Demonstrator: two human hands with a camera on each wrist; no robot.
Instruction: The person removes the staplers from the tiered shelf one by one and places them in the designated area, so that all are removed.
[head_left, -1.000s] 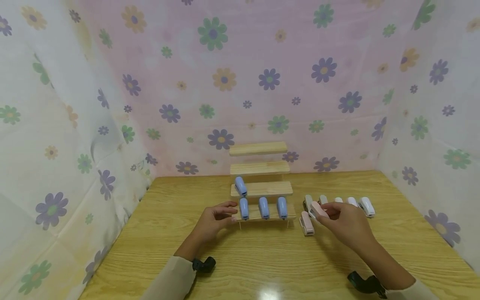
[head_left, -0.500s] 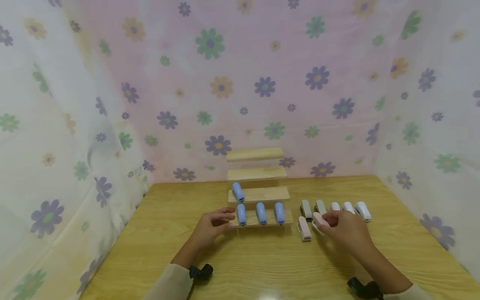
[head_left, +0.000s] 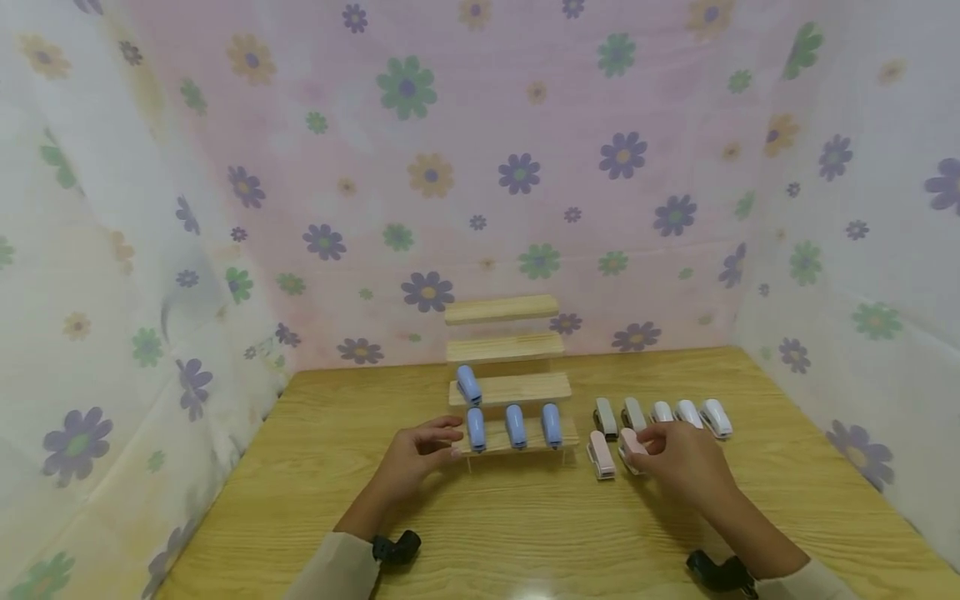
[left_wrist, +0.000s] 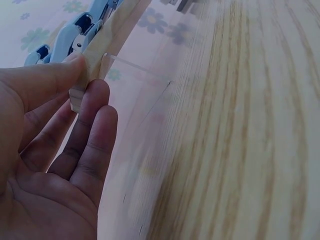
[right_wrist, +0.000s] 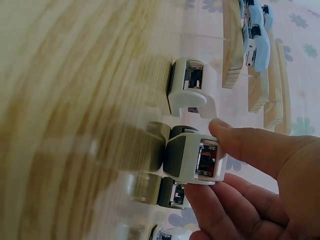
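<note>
My right hand [head_left: 686, 461] pinches a small pink stapler [head_left: 632, 450] between thumb and fingers. In the right wrist view this stapler [right_wrist: 192, 159] stands base-down at the tabletop. A second pink stapler [head_left: 601, 455] lies just left of it. My left hand [head_left: 418, 454] grips the left end of the lowest board of a tiered wooden stand [head_left: 510, 389], thumb on one side and fingertips on the other in the left wrist view. Three blue staplers [head_left: 514, 426] sit on that lowest board. One more blue stapler [head_left: 468, 384] is on the second tier's left end.
Behind the pink pair stand two grey staplers [head_left: 605, 417], with three white staplers [head_left: 716, 417] to their right, partly hidden by my right hand. The stand's upper two boards [head_left: 502, 309] bear nothing. Flowered cloth [head_left: 517, 125] hangs round the wooden table [head_left: 517, 525].
My right hand has lowered the tilted pink stapler to the table beside the other pink one. My left hand stays at the stand. The head view has shifted slightly.
</note>
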